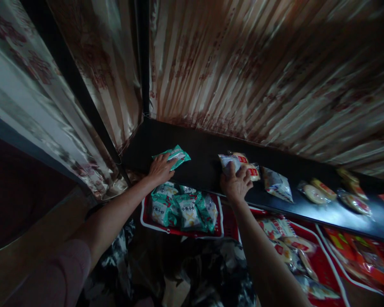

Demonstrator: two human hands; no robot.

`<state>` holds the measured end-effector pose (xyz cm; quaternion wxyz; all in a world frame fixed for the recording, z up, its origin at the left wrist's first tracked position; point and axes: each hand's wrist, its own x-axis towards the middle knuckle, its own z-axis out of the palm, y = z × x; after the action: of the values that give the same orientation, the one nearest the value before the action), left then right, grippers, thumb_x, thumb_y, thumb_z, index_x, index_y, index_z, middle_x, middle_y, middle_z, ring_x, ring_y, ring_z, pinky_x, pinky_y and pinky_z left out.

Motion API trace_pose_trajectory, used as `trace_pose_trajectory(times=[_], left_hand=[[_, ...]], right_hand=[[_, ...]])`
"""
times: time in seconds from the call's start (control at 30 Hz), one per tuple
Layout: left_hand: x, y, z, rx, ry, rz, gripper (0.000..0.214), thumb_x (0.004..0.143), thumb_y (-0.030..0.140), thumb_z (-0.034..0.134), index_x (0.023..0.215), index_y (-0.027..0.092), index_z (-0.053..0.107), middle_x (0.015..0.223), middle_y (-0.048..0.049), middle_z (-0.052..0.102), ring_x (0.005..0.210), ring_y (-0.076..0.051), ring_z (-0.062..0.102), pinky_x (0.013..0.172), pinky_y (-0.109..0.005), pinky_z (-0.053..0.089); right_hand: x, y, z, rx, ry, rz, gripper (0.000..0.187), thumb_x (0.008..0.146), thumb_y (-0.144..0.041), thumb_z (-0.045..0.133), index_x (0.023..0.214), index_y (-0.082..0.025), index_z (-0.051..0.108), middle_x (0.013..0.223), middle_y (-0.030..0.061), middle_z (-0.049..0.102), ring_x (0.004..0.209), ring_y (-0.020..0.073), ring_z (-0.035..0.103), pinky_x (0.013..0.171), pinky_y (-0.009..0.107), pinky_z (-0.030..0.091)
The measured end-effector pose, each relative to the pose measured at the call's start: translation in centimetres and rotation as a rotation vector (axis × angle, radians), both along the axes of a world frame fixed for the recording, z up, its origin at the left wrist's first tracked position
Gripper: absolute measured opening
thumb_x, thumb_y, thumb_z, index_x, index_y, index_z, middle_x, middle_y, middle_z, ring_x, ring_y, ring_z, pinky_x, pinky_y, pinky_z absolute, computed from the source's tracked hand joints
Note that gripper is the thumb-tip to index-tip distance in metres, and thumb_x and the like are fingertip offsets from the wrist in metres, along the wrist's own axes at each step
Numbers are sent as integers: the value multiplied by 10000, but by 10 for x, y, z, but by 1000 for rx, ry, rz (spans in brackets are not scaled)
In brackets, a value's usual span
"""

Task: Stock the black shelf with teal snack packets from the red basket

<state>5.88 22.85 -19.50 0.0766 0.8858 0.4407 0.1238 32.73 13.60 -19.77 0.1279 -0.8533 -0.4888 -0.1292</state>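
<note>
My left hand (160,169) rests on a green snack packet (175,155) lying near the left end of a dark shelf (205,164); its fingers close over the packet's edge. My right hand (236,182) grips a white and red snack packet (240,164) on the same shelf, a little to the right. Further right along the shelf lie a white packet (277,184) and several round cakes in clear wrappers (316,192).
Below the shelf stands a red basket (219,213) full of green packets, with more red trays (331,264) of wrapped snacks to the right. Striped curtain fabric (259,72) hangs behind the shelf. A black post (144,55) stands in the corner.
</note>
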Motion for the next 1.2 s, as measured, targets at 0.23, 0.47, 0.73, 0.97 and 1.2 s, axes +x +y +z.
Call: trace_pose_trajectory(times=[0.23, 0.47, 0.73, 0.97, 1.2], left_hand=[[-7, 5, 3, -44, -69, -86, 480, 780, 193, 533, 1244, 309, 573, 1353, -41, 503, 1162, -235, 472, 989, -398, 371], [-9, 9, 17, -51, -127, -124, 382, 777, 206, 537, 1129, 301, 652, 1199, -8, 633, 1046, -209, 565, 944, -370, 426], [-15, 29, 18, -30, -586, 197, 747, 770, 437, 656, 1413, 238, 333, 1423, -87, 441, 1297, -239, 401, 1067, -415, 338], [0, 43, 4, -601, -1209, 265, 794, 768, 462, 653, 1422, 193, 293, 1333, -146, 508, 1179, -229, 529, 929, -347, 461], [9, 45, -1, -880, -1162, 303, 332, 722, 439, 671, 848, 138, 608, 783, -16, 642, 717, -136, 592, 614, -217, 440]], right_hand=[[-61, 23, 6, -32, 12, 545, 660, 842, -306, 514, 1456, -271, 275, 1534, 110, 254, 1414, 340, 159, 1017, 537, 300], [-88, 64, -21, 3, 391, 870, 488, 864, -233, 469, 1350, -188, 473, 1385, 131, 493, 1294, 229, 440, 1038, 406, 388], [-100, 72, -8, 198, 805, 663, 427, 852, -454, 506, 1188, -210, 603, 1219, 102, 617, 1151, 237, 555, 1021, 408, 408], [-111, 77, 13, 189, 1416, 446, 530, 741, -590, 611, 1095, -195, 615, 1078, 68, 680, 927, 240, 630, 724, 315, 528], [-119, 79, 16, 182, 1583, 320, 518, 701, -557, 668, 1068, -196, 611, 1018, 53, 690, 886, 214, 649, 732, 311, 532]])
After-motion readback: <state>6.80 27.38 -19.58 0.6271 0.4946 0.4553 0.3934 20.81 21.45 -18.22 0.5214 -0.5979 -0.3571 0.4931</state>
